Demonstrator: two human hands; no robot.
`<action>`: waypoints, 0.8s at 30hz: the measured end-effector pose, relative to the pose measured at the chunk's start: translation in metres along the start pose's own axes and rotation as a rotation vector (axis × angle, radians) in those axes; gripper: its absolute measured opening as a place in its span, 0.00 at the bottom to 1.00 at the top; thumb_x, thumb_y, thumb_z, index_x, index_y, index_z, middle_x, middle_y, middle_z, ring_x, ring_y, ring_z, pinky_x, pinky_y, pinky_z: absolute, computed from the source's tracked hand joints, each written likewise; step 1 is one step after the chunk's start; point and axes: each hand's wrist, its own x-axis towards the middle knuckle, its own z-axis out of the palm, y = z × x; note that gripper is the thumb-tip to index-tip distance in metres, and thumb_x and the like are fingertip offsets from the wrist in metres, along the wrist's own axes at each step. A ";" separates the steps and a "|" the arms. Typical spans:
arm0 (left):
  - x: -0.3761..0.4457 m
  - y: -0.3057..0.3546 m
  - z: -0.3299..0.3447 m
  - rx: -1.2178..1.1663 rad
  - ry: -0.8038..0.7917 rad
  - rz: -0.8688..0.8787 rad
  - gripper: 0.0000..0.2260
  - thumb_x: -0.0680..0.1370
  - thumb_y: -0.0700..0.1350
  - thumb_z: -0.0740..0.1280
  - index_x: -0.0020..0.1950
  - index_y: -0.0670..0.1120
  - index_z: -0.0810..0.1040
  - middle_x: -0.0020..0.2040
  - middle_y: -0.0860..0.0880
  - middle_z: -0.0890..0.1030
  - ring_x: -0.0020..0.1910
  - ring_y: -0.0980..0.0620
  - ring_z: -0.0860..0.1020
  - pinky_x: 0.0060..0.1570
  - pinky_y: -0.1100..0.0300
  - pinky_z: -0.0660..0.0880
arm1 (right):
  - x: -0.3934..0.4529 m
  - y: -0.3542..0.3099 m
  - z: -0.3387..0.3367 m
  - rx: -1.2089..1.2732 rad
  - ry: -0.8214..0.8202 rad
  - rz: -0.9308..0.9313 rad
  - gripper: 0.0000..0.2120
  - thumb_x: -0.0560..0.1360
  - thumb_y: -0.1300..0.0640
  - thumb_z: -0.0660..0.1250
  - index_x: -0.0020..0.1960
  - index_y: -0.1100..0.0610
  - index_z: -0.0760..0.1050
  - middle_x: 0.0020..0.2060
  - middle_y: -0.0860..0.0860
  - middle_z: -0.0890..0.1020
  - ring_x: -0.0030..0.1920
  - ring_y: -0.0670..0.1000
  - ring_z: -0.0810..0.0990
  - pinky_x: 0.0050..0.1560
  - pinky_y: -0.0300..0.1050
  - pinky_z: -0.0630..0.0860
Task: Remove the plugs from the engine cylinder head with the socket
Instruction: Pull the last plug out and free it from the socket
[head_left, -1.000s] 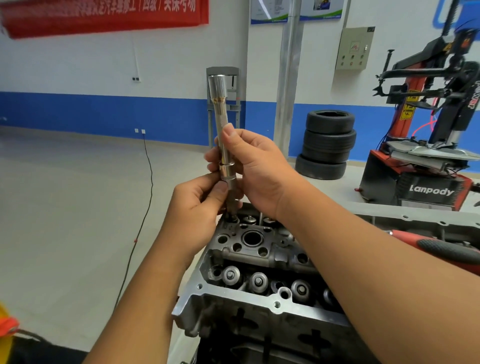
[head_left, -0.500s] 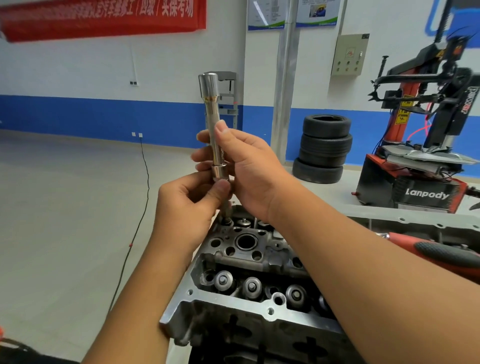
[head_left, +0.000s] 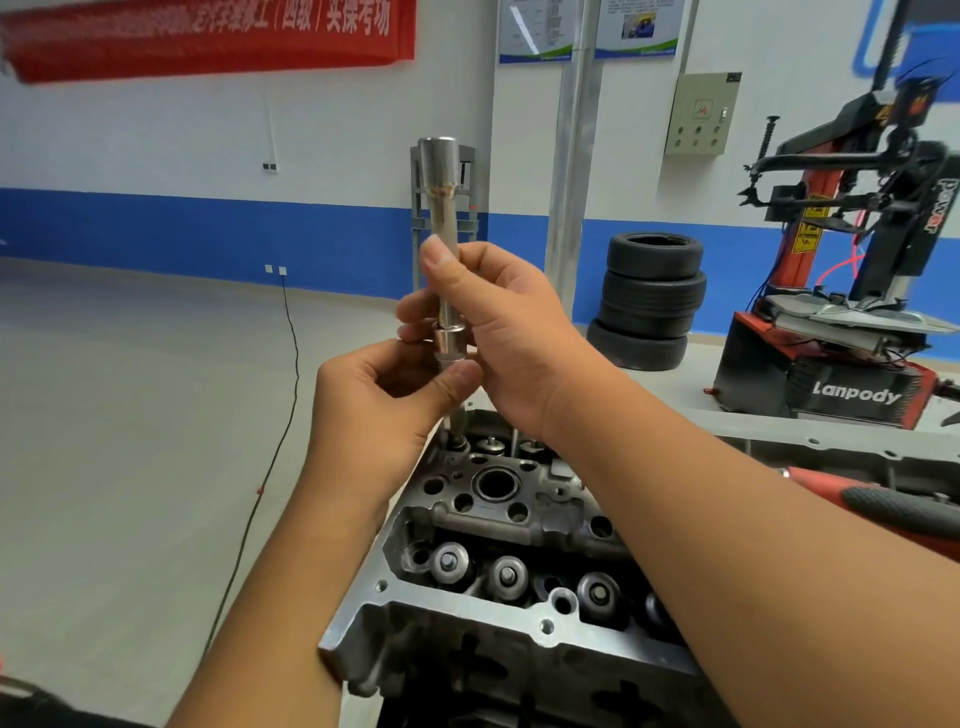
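I read "Lanpody" in white letters on the dark base of the tire changer (head_left: 852, 384) at far right. Up its black column (head_left: 940, 208) runs a word ending in "ower", white with a red letter, turned sideways; I take it as "Power" but the first letter is soft. A yellow warning sticker (head_left: 807, 228) on the red post carries print too small for me to read. The red banner (head_left: 208, 36) at far left, high on the wall, has white Chinese characters, blurred; I cannot make them out surely. Two posters (head_left: 587, 31) on the far wall hold text too fine to read.
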 end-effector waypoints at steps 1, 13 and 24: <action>0.000 0.001 0.000 0.008 -0.010 -0.002 0.08 0.72 0.48 0.76 0.50 0.51 0.86 0.42 0.52 0.88 0.40 0.59 0.85 0.39 0.69 0.78 | 0.000 0.000 -0.001 -0.015 0.004 -0.007 0.11 0.80 0.49 0.71 0.50 0.57 0.76 0.41 0.57 0.86 0.41 0.55 0.84 0.43 0.50 0.83; -0.001 0.002 0.000 0.006 0.004 0.005 0.09 0.69 0.49 0.77 0.48 0.52 0.86 0.41 0.51 0.88 0.37 0.59 0.84 0.37 0.70 0.76 | 0.000 -0.001 -0.002 -0.040 -0.009 -0.016 0.12 0.80 0.49 0.72 0.52 0.57 0.75 0.44 0.58 0.88 0.44 0.55 0.86 0.46 0.50 0.84; -0.002 0.000 -0.005 0.027 0.020 -0.012 0.09 0.69 0.51 0.76 0.48 0.53 0.85 0.41 0.51 0.88 0.39 0.54 0.86 0.37 0.68 0.78 | -0.001 -0.001 -0.003 -0.062 -0.026 -0.007 0.11 0.80 0.48 0.71 0.50 0.56 0.77 0.46 0.57 0.88 0.45 0.56 0.86 0.49 0.53 0.84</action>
